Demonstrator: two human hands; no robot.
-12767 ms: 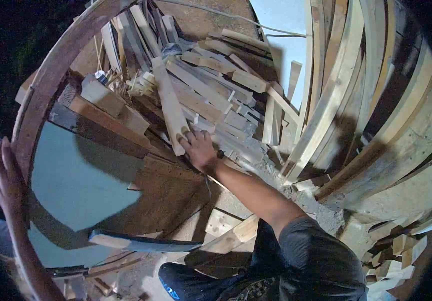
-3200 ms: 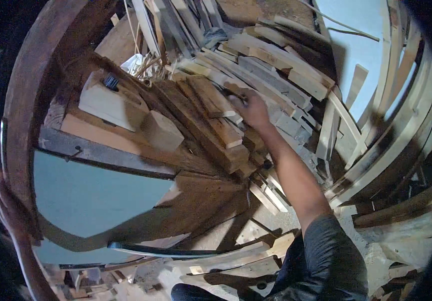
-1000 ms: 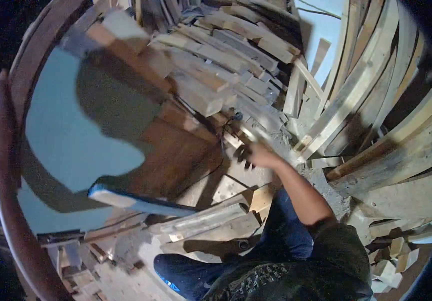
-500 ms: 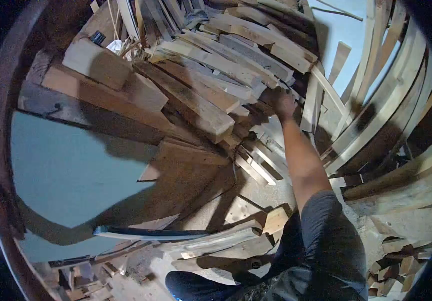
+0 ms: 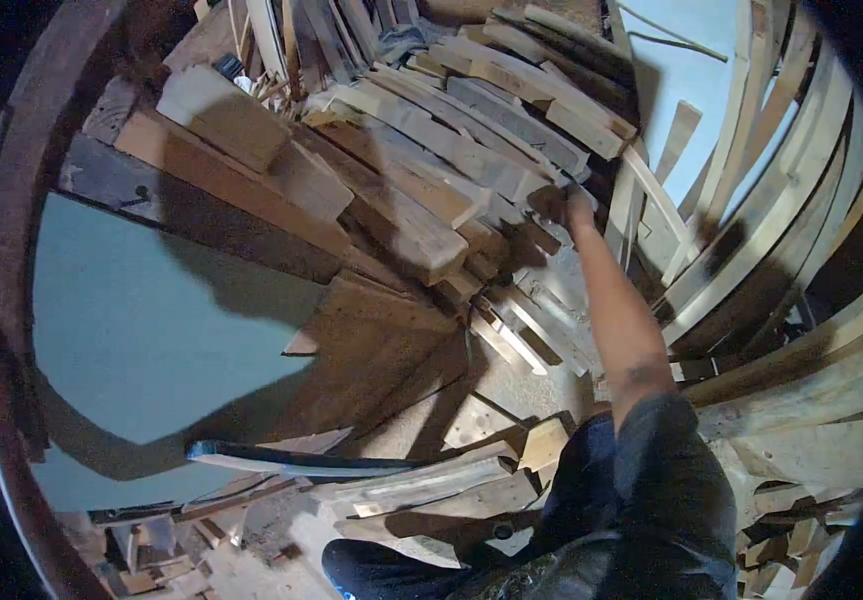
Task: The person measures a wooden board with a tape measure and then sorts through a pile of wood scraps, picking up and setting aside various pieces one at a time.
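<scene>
My right arm stretches forward to a stack of wooden boards. My right hand (image 5: 575,208) is at the near end of the stack, its fingers in deep shadow and closed around the end of a wooden board (image 5: 511,178). Lighter and greyer boards lie close alongside, with a thick beam (image 5: 406,235) to the left of the hand. Below the hand, short slats (image 5: 511,335) rest near the floor. My left hand is out of the picture.
A large pale green panel (image 5: 161,320) lies on the left. Long boards (image 5: 751,240) lean at the right beside a white sheet (image 5: 696,80). Offcuts (image 5: 166,555) are heaped at the lower left, and more scraps (image 5: 791,540) at the lower right. Planks (image 5: 431,485) lie near my legs.
My right hand has shifted slightly, and the wrist has turned. The view has moved a little, so the panel and beams on the left appear further right.
</scene>
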